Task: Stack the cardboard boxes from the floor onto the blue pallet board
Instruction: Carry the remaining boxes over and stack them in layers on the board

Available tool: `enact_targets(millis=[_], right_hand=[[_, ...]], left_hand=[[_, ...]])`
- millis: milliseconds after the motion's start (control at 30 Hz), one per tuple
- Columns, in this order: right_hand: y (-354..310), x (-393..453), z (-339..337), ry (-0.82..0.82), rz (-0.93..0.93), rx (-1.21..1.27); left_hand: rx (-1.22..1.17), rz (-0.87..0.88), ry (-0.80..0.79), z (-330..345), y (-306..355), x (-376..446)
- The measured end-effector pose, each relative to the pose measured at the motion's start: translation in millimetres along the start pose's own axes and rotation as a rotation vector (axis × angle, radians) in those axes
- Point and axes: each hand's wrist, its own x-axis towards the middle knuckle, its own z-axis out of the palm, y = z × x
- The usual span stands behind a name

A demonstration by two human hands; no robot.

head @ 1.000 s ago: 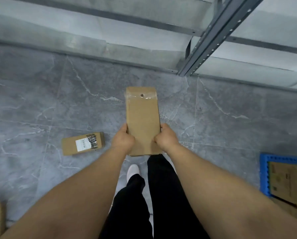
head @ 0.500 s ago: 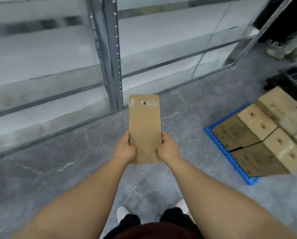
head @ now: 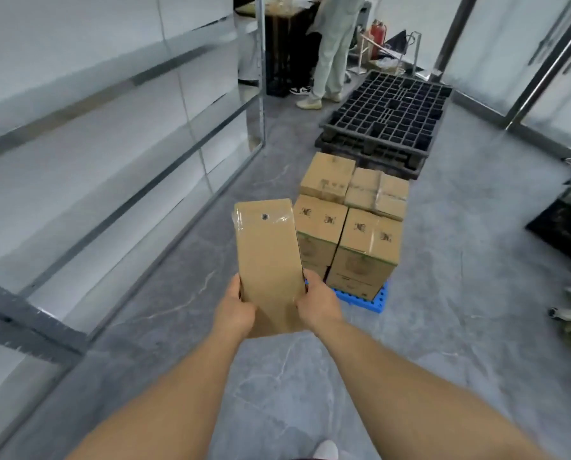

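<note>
Head view shows both hands out in front carrying a narrow cardboard box, held above the floor and just short of the blue pallet board. The left hand and right hand grip its near end from either side, fingers curled round the long edges. The box looks light and stiff, judging by the easy two-handed hold at one end; clear tape across its far end may be slick, so the bare cardboard sides seem the better place to grip. On the pallet board stand stacked boxes, touching one another and covering most of it; only the near edge and right corner of the board show. Beyond the stack lies a black pallet, and a person stands further back. Metal shelving runs along the left. Nothing on the floor appears to block the way to the board.
</note>
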Motion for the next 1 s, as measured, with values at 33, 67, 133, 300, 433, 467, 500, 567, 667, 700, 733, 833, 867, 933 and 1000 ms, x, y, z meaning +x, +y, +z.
enact_targets(millis=[33, 67, 133, 300, 433, 467, 500, 567, 667, 700, 733, 833, 867, 933, 1000], right_hand=[[10.6, 8.2, -18.5, 0.028, 0.018, 0.01], [21.0, 16.8, -36.8, 0.055, 0.029, 0.016], [41.0, 33.7, -71.4, 0.114, 0.046, 0.016], [91.3, 63.7, -144.0, 0.22, 0.106, 0.037], [128.3, 78.3, -184.7, 0.277, 0.195, 0.083], [137.0, 81.1, -193.9, 0.293, 0.22, 0.108], [145.6, 83.5, -202.9, 0.308, 0.245, 0.126], [163.4, 89.7, -221.4, 0.336, 0.284, 0.149], [187.6, 104.3, -249.1, 0.38, 0.336, 0.172], [194.8, 111.5, -259.0, 0.392, 0.352, 0.177], [201.5, 119.4, -269.1, 0.406, 0.368, 0.182], [220.0, 147.0, -303.5, 0.451, 0.403, 0.222], [225.8, 157.4, -316.1, 0.458, 0.414, 0.229], [236.9, 181.0, -344.1, 0.462, 0.447, 0.222], [245.8, 205.4, -373.0, 0.462, 0.469, 0.2]], left_hand=[[0.0, 0.018, -0.025, 20.3, 12.9, 6.2], [0.001, 0.032, -0.05, 40.8, 25.1, 11.9], [0.008, 0.046, -0.087, 80.4, 47.5, 22.0], [0.078, 0.105, -0.16, 167.1, 97.2, 36.2], [0.15, 0.108, -0.241, 224.1, 125.4, 51.3], [0.179, 0.102, -0.264, 238.8, 130.6, 55.8], [0.203, 0.097, -0.289, 253.1, 135.5, 59.4], [0.228, 0.094, -0.345, 282.4, 143.3, 66.3], [0.222, 0.094, -0.434, 325.6, 156.3, 80.0], [0.215, 0.097, -0.458, 340.5, 161.7, 86.6], [0.208, 0.101, -0.476, 356.2, 167.9, 94.1], [0.214, 0.123, -0.493, 403.4, 191.8, 117.9], [0.214, 0.127, -0.505, 419.3, 200.2, 126.3], [0.215, 0.123, -0.54, 451.3, 220.6, 143.3], [0.252, 0.123, -0.557, 480.9, 243.9, 159.5]])
